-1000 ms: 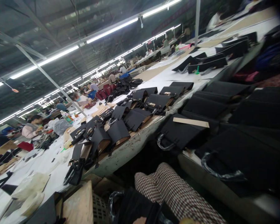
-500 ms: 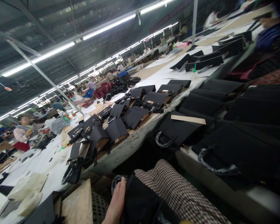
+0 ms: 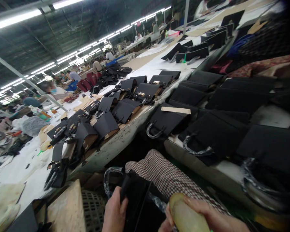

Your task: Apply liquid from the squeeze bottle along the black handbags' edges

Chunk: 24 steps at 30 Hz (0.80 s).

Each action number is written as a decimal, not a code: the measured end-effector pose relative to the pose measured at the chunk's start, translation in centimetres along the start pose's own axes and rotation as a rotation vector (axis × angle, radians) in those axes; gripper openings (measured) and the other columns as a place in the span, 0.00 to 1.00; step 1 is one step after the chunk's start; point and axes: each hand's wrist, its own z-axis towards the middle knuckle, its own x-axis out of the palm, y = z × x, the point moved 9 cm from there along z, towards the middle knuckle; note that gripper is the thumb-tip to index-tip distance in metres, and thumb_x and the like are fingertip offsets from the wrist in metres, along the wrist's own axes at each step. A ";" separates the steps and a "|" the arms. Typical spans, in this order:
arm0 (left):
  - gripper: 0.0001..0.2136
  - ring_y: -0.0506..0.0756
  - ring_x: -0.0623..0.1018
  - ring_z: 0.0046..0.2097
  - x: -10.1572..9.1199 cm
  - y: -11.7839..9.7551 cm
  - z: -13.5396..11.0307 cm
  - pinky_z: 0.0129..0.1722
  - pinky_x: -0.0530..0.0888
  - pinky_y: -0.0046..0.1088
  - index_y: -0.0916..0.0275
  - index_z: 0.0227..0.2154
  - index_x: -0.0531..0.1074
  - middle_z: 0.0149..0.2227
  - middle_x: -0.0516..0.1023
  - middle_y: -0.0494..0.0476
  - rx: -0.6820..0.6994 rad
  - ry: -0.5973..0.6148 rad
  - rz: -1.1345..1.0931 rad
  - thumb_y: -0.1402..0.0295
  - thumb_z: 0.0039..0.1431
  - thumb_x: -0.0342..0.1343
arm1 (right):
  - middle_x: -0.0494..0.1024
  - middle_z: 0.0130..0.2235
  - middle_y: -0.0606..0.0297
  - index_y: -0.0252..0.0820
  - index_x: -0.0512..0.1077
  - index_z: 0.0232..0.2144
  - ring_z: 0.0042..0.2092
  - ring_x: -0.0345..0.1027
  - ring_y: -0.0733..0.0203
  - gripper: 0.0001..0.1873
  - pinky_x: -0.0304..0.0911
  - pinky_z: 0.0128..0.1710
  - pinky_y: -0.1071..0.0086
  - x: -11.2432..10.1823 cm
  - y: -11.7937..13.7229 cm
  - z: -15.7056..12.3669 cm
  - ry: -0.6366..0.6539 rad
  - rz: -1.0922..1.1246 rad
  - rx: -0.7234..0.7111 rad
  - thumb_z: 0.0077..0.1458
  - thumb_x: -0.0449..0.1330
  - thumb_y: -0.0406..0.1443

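A black handbag with a plastic-wrapped handle rests on my lap, against my checked trouser leg. My left hand is closed on the bag's left edge at the bottom of the view. My right hand is wrapped round a rounded yellowish tool held beside the bag.
A long worktable runs away ahead, covered with several black handbags and flaps. A lower bench to the right carries more black bags with wrapped handles. Other people sit at distant tables. A grey crate stands below left.
The camera has tilted down. My left hand rose into view and took hold of the bag's edge. My right hand with the yellowish tool has come into view.
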 end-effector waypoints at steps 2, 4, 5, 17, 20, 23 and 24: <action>0.13 0.59 0.78 0.39 -1.6 0.3 -0.6 0.43 0.73 0.33 0.62 0.39 0.71 0.34 0.79 0.57 -0.014 -0.127 -0.104 0.60 0.65 0.46 | 0.78 0.55 0.47 0.39 0.77 0.46 0.56 0.75 0.43 0.33 0.67 0.55 0.56 -0.9 1.9 -0.6 0.020 0.079 -0.041 0.55 0.59 0.60; 0.15 0.59 0.78 0.39 -2.9 -0.1 -1.2 0.42 0.74 0.32 0.61 0.39 0.73 0.34 0.80 0.55 -0.006 -0.218 -0.212 0.55 0.61 0.52 | 0.76 0.58 0.41 0.36 0.75 0.49 0.56 0.74 0.40 0.32 0.67 0.52 0.56 -1.9 5.1 -1.1 -0.009 0.066 -0.134 0.58 0.59 0.57; 0.16 0.60 0.79 0.39 -3.6 -0.4 -1.6 0.42 0.75 0.32 0.61 0.40 0.74 0.34 0.80 0.55 -0.011 -0.268 -0.256 0.53 0.60 0.53 | 0.76 0.57 0.40 0.35 0.75 0.48 0.54 0.76 0.41 0.31 0.68 0.50 0.57 -2.3 6.8 -1.3 -0.024 0.050 -0.184 0.60 0.58 0.56; 0.28 0.67 0.82 0.46 -4.2 -4.4 -4.1 0.51 0.77 0.40 0.61 0.39 0.78 0.33 0.85 0.54 -0.204 -0.155 -0.490 0.53 0.32 0.74 | 0.82 0.46 0.40 0.27 0.77 0.42 0.45 0.80 0.45 0.38 0.71 0.46 0.60 -5.0 4.5 4.9 -0.038 0.062 0.095 0.60 0.55 0.60; 0.31 0.69 0.82 0.49 -3.4 -4.9 -4.2 0.53 0.76 0.42 0.60 0.41 0.81 0.40 0.87 0.57 -0.107 -0.132 -0.353 0.47 0.34 0.73 | 0.82 0.44 0.42 0.25 0.77 0.44 0.41 0.81 0.50 0.40 0.72 0.42 0.63 -4.9 3.0 5.5 -0.051 0.163 0.146 0.61 0.53 0.61; 0.34 0.69 0.82 0.51 -2.0 -4.5 -4.4 0.53 0.76 0.42 0.61 0.46 0.79 0.43 0.87 0.59 -0.062 -0.092 -0.297 0.45 0.37 0.72 | 0.82 0.44 0.43 0.24 0.76 0.44 0.41 0.80 0.52 0.39 0.72 0.43 0.65 -4.2 3.1 5.5 -0.059 0.232 0.069 0.59 0.58 0.60; 0.35 0.69 0.82 0.52 -1.6 -4.2 -4.5 0.54 0.76 0.42 0.61 0.48 0.78 0.44 0.86 0.59 -0.071 -0.084 -0.284 0.46 0.38 0.72 | 0.82 0.43 0.43 0.24 0.76 0.44 0.41 0.79 0.53 0.38 0.72 0.43 0.66 -4.0 3.3 5.4 -0.067 0.227 0.033 0.57 0.60 0.59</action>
